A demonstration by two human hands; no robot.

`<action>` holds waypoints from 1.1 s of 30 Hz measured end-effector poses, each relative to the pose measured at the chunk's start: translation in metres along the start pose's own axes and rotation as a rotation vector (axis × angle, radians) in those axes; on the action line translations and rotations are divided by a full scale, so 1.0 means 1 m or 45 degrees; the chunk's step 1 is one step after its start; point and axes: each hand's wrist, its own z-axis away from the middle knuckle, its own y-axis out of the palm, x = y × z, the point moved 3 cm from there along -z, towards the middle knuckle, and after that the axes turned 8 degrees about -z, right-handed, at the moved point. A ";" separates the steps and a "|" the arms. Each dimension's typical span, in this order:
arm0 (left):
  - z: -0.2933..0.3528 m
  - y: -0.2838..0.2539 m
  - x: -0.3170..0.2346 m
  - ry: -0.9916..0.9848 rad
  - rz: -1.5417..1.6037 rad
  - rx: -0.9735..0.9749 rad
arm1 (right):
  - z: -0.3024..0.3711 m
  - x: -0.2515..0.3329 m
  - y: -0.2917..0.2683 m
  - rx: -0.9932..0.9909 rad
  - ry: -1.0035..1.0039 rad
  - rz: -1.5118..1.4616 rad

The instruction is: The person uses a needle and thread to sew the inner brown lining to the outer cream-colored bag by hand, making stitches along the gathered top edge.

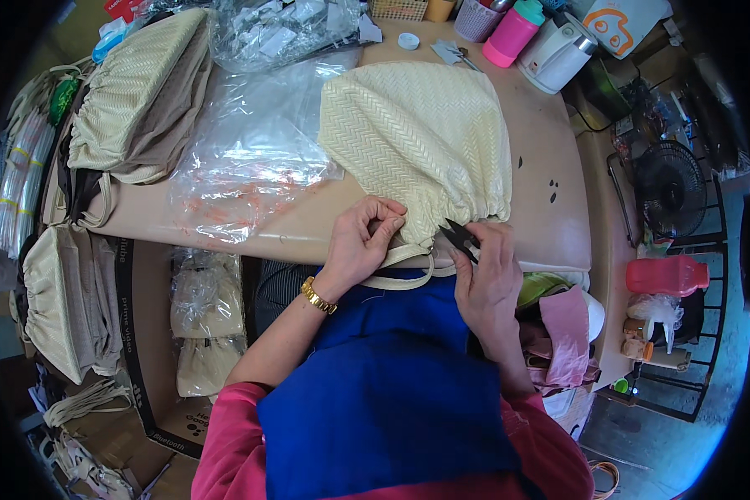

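A cream woven bag [425,133] with a gathered edge lies on the table in front of me. My left hand [365,237] is closed in a pinch on the bag's gathered edge, beside its strap; any thread between the fingertips is too fine to make out. The cream strap [402,284] loops down over the table's front edge. In my right hand [490,275] are black thread snips [460,239], their pointed blades up against the gathered edge, just right of my left fingertips.
Clear plastic sleeves [254,142] lie left of the bag, with more cream bags [142,100] beyond. At the back right stand a pink bottle [512,37] and a white kettle [556,54]. Below the table at left, an open box [150,358] holds wrapped bags [208,317].
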 end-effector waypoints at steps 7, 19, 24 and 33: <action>0.002 -0.001 0.001 -0.053 0.102 0.034 | -0.015 0.024 0.006 0.187 -0.226 0.119; 0.017 -0.004 -0.003 0.071 0.146 -0.014 | -0.019 0.008 0.027 0.150 -0.298 0.037; 0.049 -0.003 -0.027 0.536 -0.491 -0.172 | 0.001 -0.024 0.018 -0.003 0.274 -0.952; 0.033 0.033 -0.049 0.527 -0.733 -0.329 | -0.002 -0.034 0.051 -0.083 0.624 -1.920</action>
